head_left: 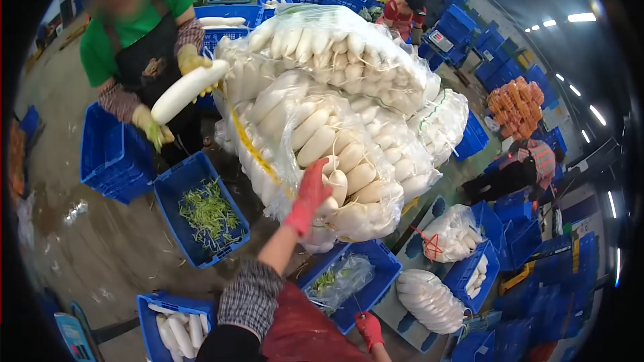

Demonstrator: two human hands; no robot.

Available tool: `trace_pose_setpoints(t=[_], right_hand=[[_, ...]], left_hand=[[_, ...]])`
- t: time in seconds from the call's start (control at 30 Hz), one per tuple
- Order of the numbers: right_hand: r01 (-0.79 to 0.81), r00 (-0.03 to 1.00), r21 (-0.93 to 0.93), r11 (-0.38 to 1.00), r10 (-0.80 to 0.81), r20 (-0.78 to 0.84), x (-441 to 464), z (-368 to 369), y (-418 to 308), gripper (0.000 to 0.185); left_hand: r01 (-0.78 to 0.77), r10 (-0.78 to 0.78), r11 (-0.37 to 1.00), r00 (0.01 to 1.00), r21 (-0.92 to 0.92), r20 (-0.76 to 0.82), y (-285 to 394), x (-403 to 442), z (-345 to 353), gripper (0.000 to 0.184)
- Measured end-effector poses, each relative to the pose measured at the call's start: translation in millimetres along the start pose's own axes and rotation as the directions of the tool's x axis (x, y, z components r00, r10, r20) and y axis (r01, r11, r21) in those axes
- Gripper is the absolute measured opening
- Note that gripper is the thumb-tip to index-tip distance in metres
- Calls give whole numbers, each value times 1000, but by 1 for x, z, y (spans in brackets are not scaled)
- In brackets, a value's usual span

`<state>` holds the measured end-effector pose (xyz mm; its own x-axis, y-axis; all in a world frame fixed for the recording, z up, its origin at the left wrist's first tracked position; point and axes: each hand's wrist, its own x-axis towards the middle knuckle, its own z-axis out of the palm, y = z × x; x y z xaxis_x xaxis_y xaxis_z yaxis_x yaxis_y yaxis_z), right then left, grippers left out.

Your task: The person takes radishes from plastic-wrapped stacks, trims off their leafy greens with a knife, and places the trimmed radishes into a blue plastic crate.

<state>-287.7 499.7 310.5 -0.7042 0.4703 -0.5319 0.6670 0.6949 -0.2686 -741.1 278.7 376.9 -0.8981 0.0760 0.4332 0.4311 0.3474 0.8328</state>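
My left hand (310, 193), in a red glove, reaches onto white radishes (350, 157) packed in a large clear plastic bag (287, 117). Its fingers are stretched out and apart, touching the radishes at the bag's opening. Low in the view, my right hand (369, 330), also red-gloved, is closed around a thin knife (358, 304) that points up and away. Little of the knife shows. Beside that hand is a blue crate (384, 284) with a crumpled clear bag (350, 275) and green trimmings inside.
Across the pile, a co-worker (144, 33) in yellowish gloves holds a long radish (184, 92). A crate of green stalks (170, 204) and a crate of radishes (144, 322) stand at left. Bagged radishes (431, 300) lie right, near stacked crates. Other people work farther back.
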Motion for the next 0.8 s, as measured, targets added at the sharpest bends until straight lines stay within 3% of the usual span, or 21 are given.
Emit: trace_pose_setpoints(t=[0.03, 0.07, 0.1, 0.17, 0.23, 0.27, 0.33, 0.37, 0.4, 0.43, 0.47, 0.53, 0.6, 0.67, 0.73, 0.8], right_hand=[[-55, 997, 36, 998, 56, -44, -3, -1, 0, 30], [-113, 990, 73, 991, 119, -81, -8, -1, 3, 29], [-118, 990, 85, 989, 124, -74, -7, 1, 7, 29], [-252, 966, 264, 931, 260, 3, -12, 11, 15, 32], [-241, 966, 273, 931, 257, -22, -11, 13, 12, 30], [-222, 968, 278, 935, 246, -55, -11, 21, 2, 28], [-180, 976, 258, 949, 205, -75, -5, 29, -12, 27], [-116, 983, 222, 968, 144, -113, 6, 27, -19, 26], [-122, 983, 234, 965, 150, -107, 14, 22, -30, 26], [-117, 985, 301, 946, 149, -86, 16, 11, -48, 26], [-113, 987, 365, 924, 146, -64, 16, -2, -69, 27], [-74, 996, 407, 910, 89, -17, 15, -47, -123, 31], [111, 992, 517, 849, -64, -108, 7, -91, -184, 27], [359, 933, 578, 733, -270, -237, 6, -119, -231, 22], [491, 864, 630, 602, -427, -266, 7, -143, -266, 20], [635, 772, 551, 541, -464, -435, 21, -130, -280, 23]], left_hand=[[75, -124, 973, 968, 216, 219, 4, 25, -17, 74], [76, -129, 972, 965, 224, 230, -8, 30, -21, 74], [87, -220, 952, 863, 295, 456, -17, 38, -25, 75], [67, -313, 927, 681, 370, 662, -24, 45, -27, 76], [-77, -153, 945, 756, 319, 636, -12, 52, -42, 77], [-93, -155, 940, 740, 328, 654, -19, 61, -45, 77], [35, -213, 964, 698, 264, 683, -42, 75, -38, 83], [33, -194, 961, 786, 274, 587, -53, 78, -37, 82], [24, -193, 960, 780, 280, 595, -39, 88, -49, 82], [319, -275, 948, 828, -6, 489, -6, 96, -75, 79], [530, -397, 786, 827, -318, 398, 18, 100, -95, 75], [447, -380, 650, 891, -614, 247, 28, 101, -117, 72], [261, -300, 300, 939, -917, 169, 34, 86, -113, 87], [113, -444, -105, 884, -988, 148, 69, 64, -104, 88], [75, -485, -113, 866, -991, 121, 94, 36, -90, 79], [108, -654, -90, 743, -990, 141, 110, -2, -78, 76]])
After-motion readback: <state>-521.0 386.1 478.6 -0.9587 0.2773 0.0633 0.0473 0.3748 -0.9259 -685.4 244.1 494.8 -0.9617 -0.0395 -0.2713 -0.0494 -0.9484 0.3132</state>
